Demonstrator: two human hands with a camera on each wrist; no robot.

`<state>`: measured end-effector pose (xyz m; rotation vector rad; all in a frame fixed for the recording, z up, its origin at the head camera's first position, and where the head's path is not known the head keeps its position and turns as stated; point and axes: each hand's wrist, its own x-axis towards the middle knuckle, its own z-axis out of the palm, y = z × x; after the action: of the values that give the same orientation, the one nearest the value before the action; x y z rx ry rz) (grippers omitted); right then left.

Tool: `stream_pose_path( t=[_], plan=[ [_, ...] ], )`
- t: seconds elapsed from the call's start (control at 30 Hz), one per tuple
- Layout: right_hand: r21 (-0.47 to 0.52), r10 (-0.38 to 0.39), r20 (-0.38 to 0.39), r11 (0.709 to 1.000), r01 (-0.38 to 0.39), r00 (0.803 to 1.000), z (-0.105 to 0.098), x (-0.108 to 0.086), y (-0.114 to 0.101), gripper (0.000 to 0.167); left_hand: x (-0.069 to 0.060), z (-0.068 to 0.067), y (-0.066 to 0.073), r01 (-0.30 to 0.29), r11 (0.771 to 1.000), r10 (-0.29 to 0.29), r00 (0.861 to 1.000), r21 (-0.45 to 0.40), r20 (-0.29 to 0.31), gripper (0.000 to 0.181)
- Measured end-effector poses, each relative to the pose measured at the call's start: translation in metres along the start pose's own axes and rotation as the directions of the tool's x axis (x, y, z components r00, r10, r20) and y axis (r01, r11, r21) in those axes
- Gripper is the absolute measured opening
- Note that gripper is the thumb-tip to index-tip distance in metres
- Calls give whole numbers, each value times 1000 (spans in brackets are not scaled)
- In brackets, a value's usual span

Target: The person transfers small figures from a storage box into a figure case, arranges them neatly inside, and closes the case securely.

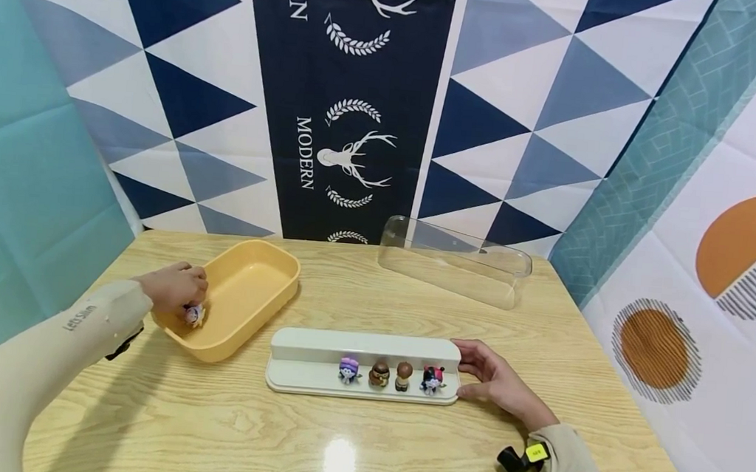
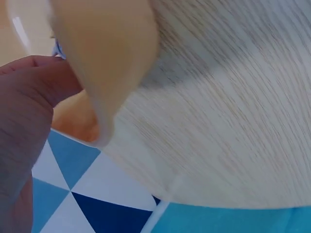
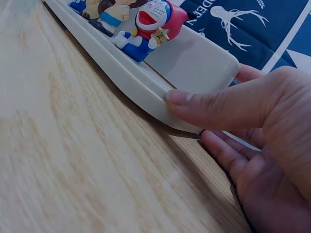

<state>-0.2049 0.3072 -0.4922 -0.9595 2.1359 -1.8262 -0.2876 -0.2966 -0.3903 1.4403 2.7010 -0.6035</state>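
You're pinching two things
Your left hand (image 1: 175, 288) is gripping a figurine (image 1: 195, 316) inside the tub (image 1: 246, 288); your right hand (image 1: 498, 381), the stand (image 1: 366, 344).

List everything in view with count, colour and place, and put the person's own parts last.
display stand: one, white, near the table's middle
figurines: four, mixed colours including purple, brown and red, on the stand
single figurine: one, partly hidden, pale with some blue, in the tub
tub: one, yellow-orange, on the table's left
clear cover: one, transparent, far side, right of centre
table: one, light wood, under everything
wall coverings: several, navy, white, teal and orange, behind and at both sides
wrist devices: two, black, one per wrist
sleeves: two, beige, on both arms
left hand: one, bare, pinching the single figurine
right hand: one, bare, gripping the stand's right end
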Motion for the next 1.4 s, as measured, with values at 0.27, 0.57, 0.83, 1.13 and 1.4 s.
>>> stream_pose_path(
  t=[0.27,0.57,0.83,1.13,1.4],
  plan=[
    [4,-5,8,1000,5,1000,-1,0,1,75,6,-2,-5,141,914,-187,978,-380,-87,24],
    [12,-13,12,1000,13,1000,0,0,2,75,14,-12,-1,177,720,-352,927,-671,-134,16],
    [15,-21,13,1000,21,1000,-1,0,4,75,21,-19,9,222,524,-548,827,-822,-127,14],
    [7,-6,7,1000,6,1000,-2,0,5,75,27,-22,19,139,357,-618,777,-924,-122,51],
    [10,5,6,1000,-5,1000,-2,1,5,76,34,-23,31,61,280,-644,752,-958,-140,41]
  ],
)
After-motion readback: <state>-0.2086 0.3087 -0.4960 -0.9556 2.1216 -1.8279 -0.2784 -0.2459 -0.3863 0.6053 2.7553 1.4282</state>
